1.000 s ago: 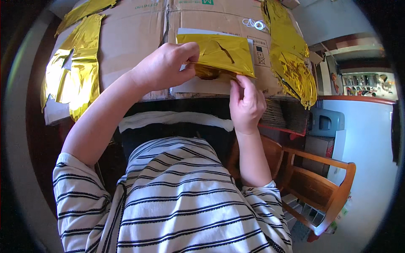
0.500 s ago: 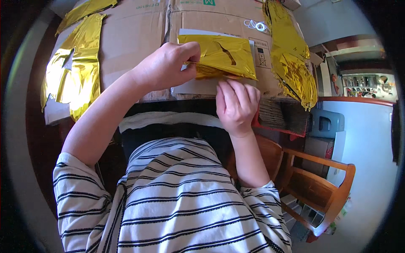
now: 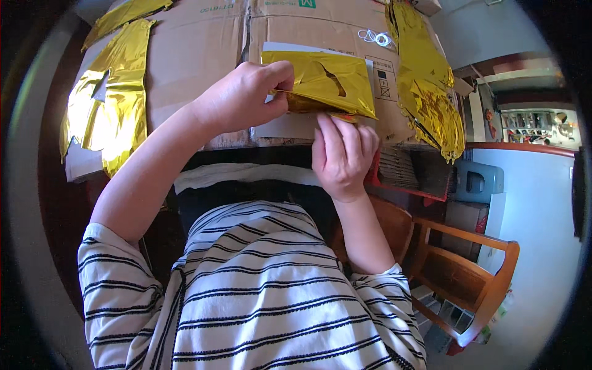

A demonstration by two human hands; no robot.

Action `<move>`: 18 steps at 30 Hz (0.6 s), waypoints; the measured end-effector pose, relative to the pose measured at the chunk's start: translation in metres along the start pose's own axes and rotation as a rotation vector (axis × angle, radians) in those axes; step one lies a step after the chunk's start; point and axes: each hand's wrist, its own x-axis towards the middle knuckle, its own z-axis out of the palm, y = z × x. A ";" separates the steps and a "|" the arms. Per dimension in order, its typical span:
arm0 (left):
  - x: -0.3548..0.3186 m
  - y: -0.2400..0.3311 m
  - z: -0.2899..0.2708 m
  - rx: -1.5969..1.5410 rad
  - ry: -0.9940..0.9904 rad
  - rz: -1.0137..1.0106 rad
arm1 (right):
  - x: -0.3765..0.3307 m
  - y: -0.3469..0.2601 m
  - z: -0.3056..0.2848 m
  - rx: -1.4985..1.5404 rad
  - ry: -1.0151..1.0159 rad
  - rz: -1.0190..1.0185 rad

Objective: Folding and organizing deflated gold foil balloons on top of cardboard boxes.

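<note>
A shiny gold foil sheet (image 3: 308,65) with a dark slit lies over a pale card or paper sheet (image 3: 280,128) on flattened cardboard. Pinched at its near left edge, the foil is lifted there by my left hand (image 3: 250,92). My right hand (image 3: 346,154) is at the near edge, its fingers curled and closed on a small flap of foil; the fingertips are partly hidden. Between the hands, the foil's dark underside shows along the raised edge.
Crumpled gold foil pieces (image 3: 126,74) lie on the left, with another long foil strip (image 3: 422,74) on the right. A white cord loop (image 3: 376,38) sits on the cardboard (image 3: 197,43). A wooden chair (image 3: 462,265) and a grey-blue stool (image 3: 481,180) stand at right.
My right hand has shifted slightly, its fingers reaching farther in under the foil edge, where a small flap now shows. My left hand stays in place on the foil.
</note>
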 end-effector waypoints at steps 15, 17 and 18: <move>0.001 0.006 -0.003 -0.002 -0.033 -0.065 | 0.007 0.014 0.011 0.046 0.134 -0.122; 0.000 0.006 -0.004 -0.004 -0.041 -0.085 | 0.011 0.013 0.009 0.031 0.095 -0.152; 0.000 0.004 -0.003 0.000 -0.025 -0.059 | 0.012 0.012 0.008 0.023 0.075 -0.166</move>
